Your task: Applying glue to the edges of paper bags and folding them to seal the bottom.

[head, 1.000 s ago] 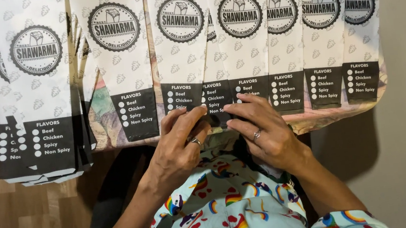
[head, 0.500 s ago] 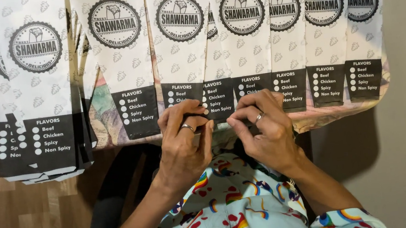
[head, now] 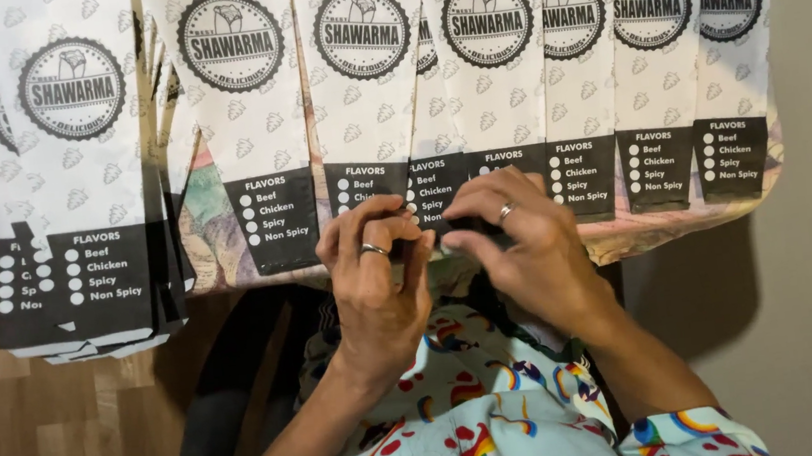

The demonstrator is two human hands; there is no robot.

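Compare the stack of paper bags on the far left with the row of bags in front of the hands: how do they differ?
The left stack is many bags piled on each other, hanging further over the table edge; the row is fanned side by side, overlapping. The left hand and right hand touch the row; the stack lies untouched. Both are white with round dark emblems and black bottom bands.
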